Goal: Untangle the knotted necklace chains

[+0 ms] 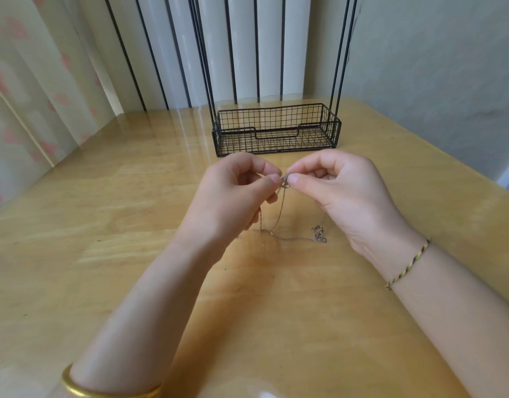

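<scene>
Two hands are pinching the knot [285, 181] at mid-frame, just below the wire basket [233, 133].
You are nipping it between thumb and forefinger of your left hand [230, 193] and right hand [345, 193], other fingers curled in, probably so the slack is falling away; the necklace chains [279, 209] are hanging from it and trailing on the table [132, 254] between your wrists.

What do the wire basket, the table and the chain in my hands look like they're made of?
The basket looks like black-coated metal wire: thin, rigid grid. The table shows wood grain under a glossy layer, varnish or a clear cover, judging by the reflections. The chain seems fine silvery metal; its links are too small to tell more.
</scene>
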`<state>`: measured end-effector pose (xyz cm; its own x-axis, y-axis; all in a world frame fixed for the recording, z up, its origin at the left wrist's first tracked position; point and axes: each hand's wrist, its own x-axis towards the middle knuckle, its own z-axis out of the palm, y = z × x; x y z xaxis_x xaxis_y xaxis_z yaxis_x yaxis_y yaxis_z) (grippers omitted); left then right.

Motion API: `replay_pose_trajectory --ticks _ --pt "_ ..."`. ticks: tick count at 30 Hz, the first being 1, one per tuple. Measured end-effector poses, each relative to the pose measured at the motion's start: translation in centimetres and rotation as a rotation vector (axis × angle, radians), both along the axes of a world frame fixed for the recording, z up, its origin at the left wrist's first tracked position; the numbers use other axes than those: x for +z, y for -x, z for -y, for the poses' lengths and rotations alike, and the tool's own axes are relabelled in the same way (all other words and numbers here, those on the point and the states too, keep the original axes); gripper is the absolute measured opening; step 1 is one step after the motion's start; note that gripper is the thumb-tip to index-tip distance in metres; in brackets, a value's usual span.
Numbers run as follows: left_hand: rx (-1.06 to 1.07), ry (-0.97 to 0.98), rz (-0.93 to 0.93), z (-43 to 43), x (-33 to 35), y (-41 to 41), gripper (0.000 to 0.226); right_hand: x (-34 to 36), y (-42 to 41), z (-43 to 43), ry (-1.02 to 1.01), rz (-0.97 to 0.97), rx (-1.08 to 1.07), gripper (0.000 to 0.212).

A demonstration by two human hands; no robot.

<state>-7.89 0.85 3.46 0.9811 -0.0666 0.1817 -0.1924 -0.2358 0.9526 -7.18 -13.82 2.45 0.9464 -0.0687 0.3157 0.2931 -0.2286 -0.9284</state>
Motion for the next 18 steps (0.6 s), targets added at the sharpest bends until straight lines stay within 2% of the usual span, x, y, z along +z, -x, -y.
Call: replay_pose_trajectory --ticks 5,11,18 --pt "0.049 -0.183 0.197 0.14 -0.2 -0.01 0.011 0.0 0.06 -0.26 0.064 0.034 -0.024 0.014" --pt "0.109 -0.379 0.342 0.22 -0.67 0.07 0.012 0.08 0.19 -0.41 0.143 0.046 -0.023 0.013" --pt "0.18 -0.534 0.536 0.37 -0.92 0.12 0.009 0.28 0.51 -0.72 0.109 0.005 0.012 0.015"
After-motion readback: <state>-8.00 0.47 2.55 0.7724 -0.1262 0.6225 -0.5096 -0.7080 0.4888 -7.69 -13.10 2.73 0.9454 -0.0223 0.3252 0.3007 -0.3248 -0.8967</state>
